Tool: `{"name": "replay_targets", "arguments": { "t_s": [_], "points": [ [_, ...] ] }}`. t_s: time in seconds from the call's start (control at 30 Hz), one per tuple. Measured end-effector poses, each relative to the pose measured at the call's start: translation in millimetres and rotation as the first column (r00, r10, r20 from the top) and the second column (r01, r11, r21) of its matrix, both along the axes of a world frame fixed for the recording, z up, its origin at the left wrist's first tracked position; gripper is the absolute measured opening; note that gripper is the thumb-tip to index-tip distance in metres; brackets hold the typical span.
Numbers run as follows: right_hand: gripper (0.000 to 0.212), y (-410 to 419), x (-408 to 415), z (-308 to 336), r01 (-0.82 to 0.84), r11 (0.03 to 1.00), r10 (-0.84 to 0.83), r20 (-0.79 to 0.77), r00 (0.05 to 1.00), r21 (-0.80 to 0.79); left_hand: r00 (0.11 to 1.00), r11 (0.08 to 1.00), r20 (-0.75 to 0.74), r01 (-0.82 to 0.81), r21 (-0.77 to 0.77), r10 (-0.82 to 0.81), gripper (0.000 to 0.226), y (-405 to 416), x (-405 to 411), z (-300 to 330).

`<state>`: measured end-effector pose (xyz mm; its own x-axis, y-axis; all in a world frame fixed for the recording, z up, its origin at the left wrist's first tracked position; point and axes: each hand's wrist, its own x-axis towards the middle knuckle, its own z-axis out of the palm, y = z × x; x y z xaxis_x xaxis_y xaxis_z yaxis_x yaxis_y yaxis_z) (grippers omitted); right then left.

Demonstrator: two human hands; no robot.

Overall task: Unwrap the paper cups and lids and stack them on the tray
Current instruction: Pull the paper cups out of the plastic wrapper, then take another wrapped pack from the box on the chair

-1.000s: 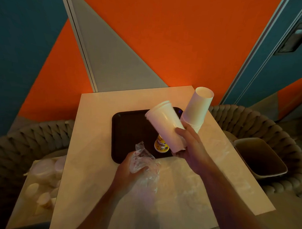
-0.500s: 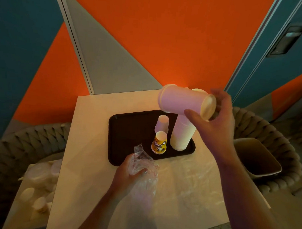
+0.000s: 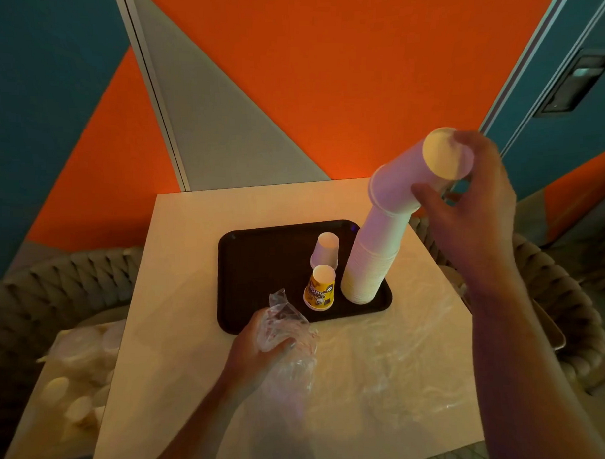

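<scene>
A dark tray (image 3: 259, 262) lies on the pale table. On its right side a tall stack of white paper cups (image 3: 372, 262) stands upside down. My right hand (image 3: 466, 214) grips a shorter bunch of white cups (image 3: 409, 178), tilted, its rim at the top of the tall stack. A small white cup (image 3: 325, 250) and a yellow printed cup (image 3: 320, 287) stand upside down beside the stack. My left hand (image 3: 255, 351) holds crumpled clear plastic wrap (image 3: 284, 325) at the tray's near edge.
More clear wrap (image 3: 403, 356) is spread over the table's near right part. A low side surface at the left carries wrapped cups and lids (image 3: 80, 362). Woven chairs flank the table, and a tan bin (image 3: 548, 327) sits on the right one.
My right hand swung its bunch of cups from lying sideways above the tray to tilted mouth-down over the tall stack. The left hand stayed on the wrap.
</scene>
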<state>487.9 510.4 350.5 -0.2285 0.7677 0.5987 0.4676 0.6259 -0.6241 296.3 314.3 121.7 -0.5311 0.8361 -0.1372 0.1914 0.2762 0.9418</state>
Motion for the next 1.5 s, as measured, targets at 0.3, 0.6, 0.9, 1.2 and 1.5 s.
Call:
{"name": "replay_targets", "arguments": {
  "t_s": [0.3,0.6,0.9,1.2,1.5],
  "points": [
    [0.052,32,-11,-8,-0.02,0.997,0.036,0.239,0.97,-0.07,1.0,1.0,0.03,0.005,0.01,-0.006,0.049,-1,0,3],
    [0.05,63,-18,-47,-0.02,0.975,0.101,0.366,0.925,-0.22,1.0,1.0,0.029,-0.003,0.013,0.003,0.049,-1,0,10],
    [0.057,64,-18,-67,0.0,0.982,0.066,0.342,0.937,-0.188,0.995,0.997,0.082,-0.058,0.047,0.054,0.046,3,-4,26],
    [0.043,-15,-10,-125,-0.185,0.887,0.187,-0.038,0.982,-0.422,0.942,0.955,0.296,-0.22,0.197,0.156,0.032,9,-18,48],
    [0.067,-59,-13,-201,-0.505,0.017,0.096,-0.502,0.86,-0.863,0.778,0.913,0.62,-0.322,0.251,0.104,0.018,8,-21,72]
  ]
}}
